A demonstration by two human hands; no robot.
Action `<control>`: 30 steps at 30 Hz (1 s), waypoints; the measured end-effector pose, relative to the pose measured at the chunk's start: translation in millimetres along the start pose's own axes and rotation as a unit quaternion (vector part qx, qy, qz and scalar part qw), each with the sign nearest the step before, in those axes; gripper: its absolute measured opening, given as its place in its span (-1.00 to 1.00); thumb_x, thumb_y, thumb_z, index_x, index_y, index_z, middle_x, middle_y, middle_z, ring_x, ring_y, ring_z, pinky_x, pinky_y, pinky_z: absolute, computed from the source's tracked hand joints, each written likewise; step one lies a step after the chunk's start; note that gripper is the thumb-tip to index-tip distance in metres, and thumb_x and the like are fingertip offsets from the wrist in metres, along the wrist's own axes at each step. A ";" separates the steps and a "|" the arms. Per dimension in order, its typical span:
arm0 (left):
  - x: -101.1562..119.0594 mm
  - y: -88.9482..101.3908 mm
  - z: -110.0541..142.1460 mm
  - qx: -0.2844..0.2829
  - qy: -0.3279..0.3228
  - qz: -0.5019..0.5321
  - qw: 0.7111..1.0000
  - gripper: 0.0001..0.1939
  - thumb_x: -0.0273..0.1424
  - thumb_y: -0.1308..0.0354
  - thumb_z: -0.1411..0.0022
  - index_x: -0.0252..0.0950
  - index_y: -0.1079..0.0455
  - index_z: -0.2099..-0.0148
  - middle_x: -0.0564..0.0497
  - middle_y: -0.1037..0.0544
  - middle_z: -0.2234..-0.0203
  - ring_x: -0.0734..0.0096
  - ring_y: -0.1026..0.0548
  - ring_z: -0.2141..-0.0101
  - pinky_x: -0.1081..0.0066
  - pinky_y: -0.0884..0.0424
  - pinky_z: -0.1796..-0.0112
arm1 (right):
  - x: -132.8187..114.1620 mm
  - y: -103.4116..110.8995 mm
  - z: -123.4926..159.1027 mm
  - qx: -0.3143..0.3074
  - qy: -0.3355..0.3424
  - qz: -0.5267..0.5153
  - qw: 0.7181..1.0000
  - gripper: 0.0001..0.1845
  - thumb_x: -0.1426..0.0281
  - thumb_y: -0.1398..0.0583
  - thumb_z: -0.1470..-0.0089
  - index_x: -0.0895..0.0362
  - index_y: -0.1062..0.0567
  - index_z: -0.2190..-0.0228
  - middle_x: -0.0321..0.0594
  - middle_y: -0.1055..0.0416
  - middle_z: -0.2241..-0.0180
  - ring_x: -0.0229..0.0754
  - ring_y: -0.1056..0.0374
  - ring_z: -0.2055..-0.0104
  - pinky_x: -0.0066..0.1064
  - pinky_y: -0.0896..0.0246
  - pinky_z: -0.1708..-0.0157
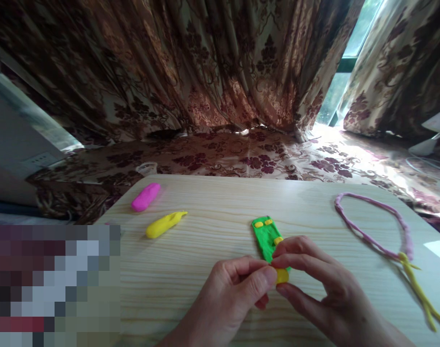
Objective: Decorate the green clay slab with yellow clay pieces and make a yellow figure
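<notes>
A small flattened piece of yellow modelling clay (282, 276) is pinched between my two hands, just over the near end of a green clay slab (266, 242). My left hand (237, 289) grips its left side with thumb and forefinger. On the right, my right hand (321, 282) has its thumb below the piece and its fingertips above. Yellow clay bits (259, 224) lie on the far end of the slab, and another yellow bit (278, 240) sits at its right edge. My fingers hide the slab's near part.
At the table's (212, 202) left lie a pink clay block (146, 197) and a yellow clay roll (165, 225) with a thin tip. To the right is a pink clay loop (373, 198) with yellow strands (418, 289). A white lamp (436, 123) stands beyond, by patterned curtains (220, 62).
</notes>
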State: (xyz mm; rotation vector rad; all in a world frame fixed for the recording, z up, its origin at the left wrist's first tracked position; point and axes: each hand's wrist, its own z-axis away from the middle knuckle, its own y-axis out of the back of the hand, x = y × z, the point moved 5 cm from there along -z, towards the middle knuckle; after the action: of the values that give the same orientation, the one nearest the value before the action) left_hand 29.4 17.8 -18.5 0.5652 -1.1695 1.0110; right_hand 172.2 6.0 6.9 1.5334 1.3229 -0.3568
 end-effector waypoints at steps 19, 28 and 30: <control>-5.5 -1.1 -2.2 -0.003 0.030 0.066 0.997 -0.73 -0.24 -0.15 -0.14 -0.36 -0.45 0.24 0.00 -0.43 0.46 0.42 -0.35 0.42 0.37 -0.31 0.33 | -3.8 -0.7 -0.2 0.014 0.018 0.075 0.997 -0.59 0.55 -0.23 0.02 0.05 -0.33 0.12 -0.18 -0.29 0.12 -0.18 -0.26 0.05 -0.40 -0.29 0.11; -3.4 -4.3 -1.7 -0.032 0.029 0.046 0.998 -0.76 -0.29 -0.15 -0.15 -0.36 -0.42 0.22 -0.01 -0.44 0.38 0.45 -0.33 0.40 0.40 -0.30 0.33 | -11.0 -2.3 -1.6 0.005 0.042 0.093 0.995 -0.64 0.55 -0.23 0.04 0.11 -0.37 0.15 -0.14 -0.32 0.17 -0.18 -0.29 0.10 -0.42 -0.31 0.14; -1.9 -6.0 -1.4 -0.046 0.027 0.039 0.998 -0.77 -0.30 -0.14 -0.16 -0.37 -0.43 0.22 -0.01 -0.43 0.37 0.45 -0.32 0.40 0.39 -0.29 0.33 | -13.2 -2.3 -2.3 0.002 0.045 0.095 0.994 -0.66 0.57 -0.22 0.03 0.12 -0.38 0.17 -0.14 -0.32 0.19 -0.19 -0.30 0.11 -0.43 -0.31 0.15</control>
State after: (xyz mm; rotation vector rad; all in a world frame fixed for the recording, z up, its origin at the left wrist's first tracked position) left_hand 35.2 15.5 -19.9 0.4187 -1.1912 1.0270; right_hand 164.8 0.4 16.7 1.6804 1.2322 -0.1715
